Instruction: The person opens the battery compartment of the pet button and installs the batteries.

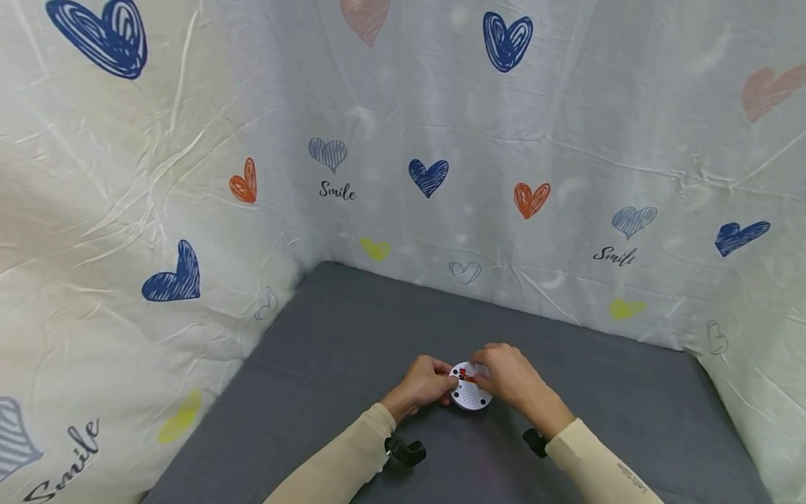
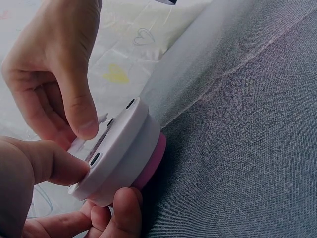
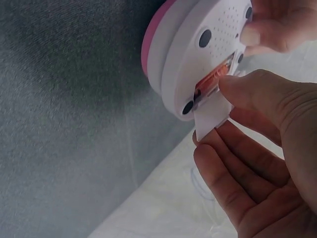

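Note:
A round white device (image 1: 472,401) with a pink far side is held tilted just above the grey table, its underside facing up. Black feet (image 3: 205,38) and a patch of small holes show on that underside. My left hand (image 1: 420,383) grips its rim, thumb on the underside and fingers beneath. An open battery compartment (image 3: 212,80) shows something orange-red inside. Between thumb and fingers, my right hand (image 1: 511,374) pinches a white battery cover (image 3: 213,115) at the compartment's edge. Whether the cover touches the device I cannot tell.
The grey cloth-covered table (image 1: 378,315) stretches out around both hands. Behind it and along the sides hangs a pale curtain (image 1: 390,91) printed with hearts. Dark straps (image 1: 406,451) sit at both wrists.

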{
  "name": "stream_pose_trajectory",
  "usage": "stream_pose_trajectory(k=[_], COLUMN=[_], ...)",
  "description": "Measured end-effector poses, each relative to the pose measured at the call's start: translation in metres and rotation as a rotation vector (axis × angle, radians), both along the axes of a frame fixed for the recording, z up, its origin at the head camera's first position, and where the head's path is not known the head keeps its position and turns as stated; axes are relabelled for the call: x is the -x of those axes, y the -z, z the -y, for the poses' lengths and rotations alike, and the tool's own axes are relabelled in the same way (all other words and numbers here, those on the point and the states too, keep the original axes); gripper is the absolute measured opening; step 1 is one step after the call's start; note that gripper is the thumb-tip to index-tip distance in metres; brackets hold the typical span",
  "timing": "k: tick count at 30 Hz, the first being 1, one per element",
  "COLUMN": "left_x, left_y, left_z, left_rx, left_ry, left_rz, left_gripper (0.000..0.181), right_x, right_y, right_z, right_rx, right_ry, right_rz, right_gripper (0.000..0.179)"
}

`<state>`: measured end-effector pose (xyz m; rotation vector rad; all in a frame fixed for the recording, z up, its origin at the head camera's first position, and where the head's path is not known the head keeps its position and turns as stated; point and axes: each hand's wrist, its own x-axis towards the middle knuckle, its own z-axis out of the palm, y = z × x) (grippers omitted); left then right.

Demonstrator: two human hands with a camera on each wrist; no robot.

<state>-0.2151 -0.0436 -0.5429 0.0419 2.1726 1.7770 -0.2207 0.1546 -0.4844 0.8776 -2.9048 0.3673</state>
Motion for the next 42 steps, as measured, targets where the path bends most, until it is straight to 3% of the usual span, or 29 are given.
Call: stream_pose_trajectory(k=[17, 42], left_x=[0.001, -0.001], left_y=[0.001, 0.001], left_z=[0.000, 0.000], left_rx=[-0.003, -0.004], left_ry=[0.004, -0.010], left_rz=[-0.005, -0.005], left_gripper=[0.021, 0.023], right_x=[0.003, 0.004], right_y=[0.003, 0.002], right_z=[0.011, 0.014], right_rx=[-0.033, 0.024], right_ry=[0.011, 0.037], right_rz=[0.022, 0.074], right_gripper=[0.014, 0.013])
